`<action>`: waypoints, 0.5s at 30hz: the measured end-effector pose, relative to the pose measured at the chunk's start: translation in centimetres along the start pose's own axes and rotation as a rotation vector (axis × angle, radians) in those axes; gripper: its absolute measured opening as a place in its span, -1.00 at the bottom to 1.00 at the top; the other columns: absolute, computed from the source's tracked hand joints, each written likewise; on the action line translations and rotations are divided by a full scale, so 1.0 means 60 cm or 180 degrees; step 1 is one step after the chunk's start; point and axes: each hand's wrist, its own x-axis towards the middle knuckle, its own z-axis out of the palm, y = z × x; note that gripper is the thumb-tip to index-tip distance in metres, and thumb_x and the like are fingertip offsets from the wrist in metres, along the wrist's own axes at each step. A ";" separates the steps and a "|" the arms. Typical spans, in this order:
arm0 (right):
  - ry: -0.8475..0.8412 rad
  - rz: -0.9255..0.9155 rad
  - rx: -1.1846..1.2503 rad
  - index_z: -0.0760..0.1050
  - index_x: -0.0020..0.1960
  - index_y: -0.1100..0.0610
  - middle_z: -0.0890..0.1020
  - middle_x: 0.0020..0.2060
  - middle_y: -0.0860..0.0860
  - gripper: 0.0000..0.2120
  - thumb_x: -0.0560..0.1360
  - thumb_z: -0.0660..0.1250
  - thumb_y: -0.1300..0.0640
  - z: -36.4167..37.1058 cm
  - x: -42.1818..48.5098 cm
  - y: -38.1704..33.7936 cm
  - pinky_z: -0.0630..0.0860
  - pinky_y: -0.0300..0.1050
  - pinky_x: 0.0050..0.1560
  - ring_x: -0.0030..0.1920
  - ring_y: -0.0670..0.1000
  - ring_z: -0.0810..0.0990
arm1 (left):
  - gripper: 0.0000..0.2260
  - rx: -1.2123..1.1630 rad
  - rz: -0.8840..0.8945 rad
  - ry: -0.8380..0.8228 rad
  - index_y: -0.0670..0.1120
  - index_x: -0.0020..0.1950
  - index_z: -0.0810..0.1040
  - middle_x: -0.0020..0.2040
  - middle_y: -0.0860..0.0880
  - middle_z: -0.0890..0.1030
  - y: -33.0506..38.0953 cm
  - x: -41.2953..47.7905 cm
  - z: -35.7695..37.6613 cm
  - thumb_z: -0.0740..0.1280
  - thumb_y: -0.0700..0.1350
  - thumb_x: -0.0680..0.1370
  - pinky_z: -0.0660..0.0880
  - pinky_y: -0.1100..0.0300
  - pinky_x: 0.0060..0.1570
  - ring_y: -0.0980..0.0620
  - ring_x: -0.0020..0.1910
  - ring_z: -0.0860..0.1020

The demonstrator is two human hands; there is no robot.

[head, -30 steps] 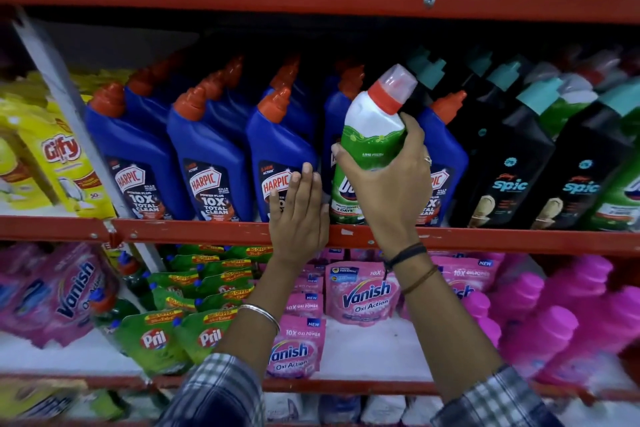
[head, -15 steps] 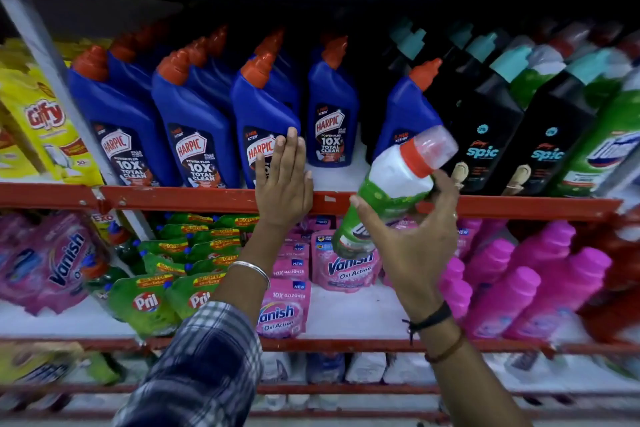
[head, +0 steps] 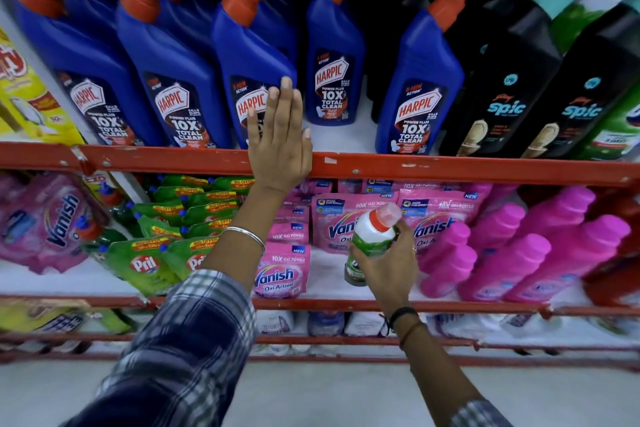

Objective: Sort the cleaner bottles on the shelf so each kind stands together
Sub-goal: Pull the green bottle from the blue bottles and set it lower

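My right hand [head: 389,264] grips a green and white bottle [head: 372,236] with an orange collar and clear cap, held below the upper shelf rail in front of the pink pouches. My left hand [head: 278,146] lies flat and open against the red shelf rail [head: 450,167], fingers touching a blue Harpic bottle [head: 252,80]. Several blue Harpic bottles [head: 166,80] stand in rows on the upper shelf. One Harpic bottle [head: 419,87] stands beside the black Spic bottles [head: 505,80]. A gap with a set-back Harpic bottle [head: 334,63] lies between them. Green bottles [head: 620,129] stand at the far right.
Yellow packs [head: 24,94] fill the upper shelf's left end. The lower shelf holds Vanish pouches [head: 280,271], green Pril pouches [head: 145,260] and pink bottles [head: 512,260]. A red lower rail [head: 311,303] runs in front; more packs lie beneath it.
My right hand has pulled the green and white bottle off the upper shelf and lowered it to the level of the lower shelf. The left hand stays on the rail. The view has tilted down.
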 end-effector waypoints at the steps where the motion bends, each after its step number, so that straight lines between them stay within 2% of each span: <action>1: -0.0009 0.0039 -0.0008 0.32 0.28 0.05 0.58 0.13 0.04 -0.19 0.17 0.63 -0.09 0.003 0.000 0.008 0.58 0.11 0.04 0.09 0.09 0.60 | -0.40 -0.0017 -0.0012 -0.0019 -0.11 0.58 -0.20 0.59 0.01 -0.23 0.000 -0.001 0.001 0.02 -0.04 0.63 -0.26 0.03 0.53 0.06 0.57 -0.17; 5: -0.0010 0.0128 -0.0052 0.32 0.28 0.09 0.59 0.11 0.06 -0.19 0.17 0.63 -0.07 0.010 -0.009 0.034 0.58 0.15 0.03 0.08 0.11 0.61 | -0.42 -0.0012 -0.0032 -0.0054 -0.11 0.58 -0.21 0.59 0.01 -0.24 0.000 -0.004 0.002 -0.01 -0.03 0.64 -0.26 0.03 0.53 0.06 0.57 -0.18; 9: 0.0039 0.0077 -0.0135 0.31 0.27 0.06 0.56 0.10 0.01 -0.20 0.19 0.61 -0.13 0.017 -0.022 0.042 0.58 0.06 -0.02 0.05 0.06 0.59 | -0.43 0.0008 -0.0048 -0.0080 -0.10 0.58 -0.22 0.60 0.02 -0.22 -0.001 -0.003 0.002 -0.03 -0.02 0.64 -0.27 0.05 0.53 0.07 0.57 -0.19; 11: 0.0060 0.0047 -0.0159 0.29 0.31 0.04 0.57 0.13 0.03 -0.18 0.20 0.60 -0.15 0.020 -0.024 0.042 0.56 0.01 -0.03 0.07 0.05 0.58 | -0.43 0.0007 -0.0058 -0.0084 -0.10 0.58 -0.22 0.60 0.00 -0.17 -0.001 -0.004 0.001 -0.03 -0.02 0.64 -0.27 0.05 0.53 0.06 0.57 -0.20; 15: -0.0057 -0.0066 -0.0214 0.29 0.38 0.11 0.57 0.20 0.09 -0.14 0.23 0.58 -0.16 0.020 -0.026 0.046 0.55 -0.01 -0.02 0.15 0.13 0.58 | -0.42 0.0024 -0.0054 -0.0085 -0.11 0.58 -0.20 0.59 0.01 -0.22 0.000 -0.003 -0.001 -0.01 -0.03 0.64 -0.27 0.05 0.54 0.06 0.57 -0.18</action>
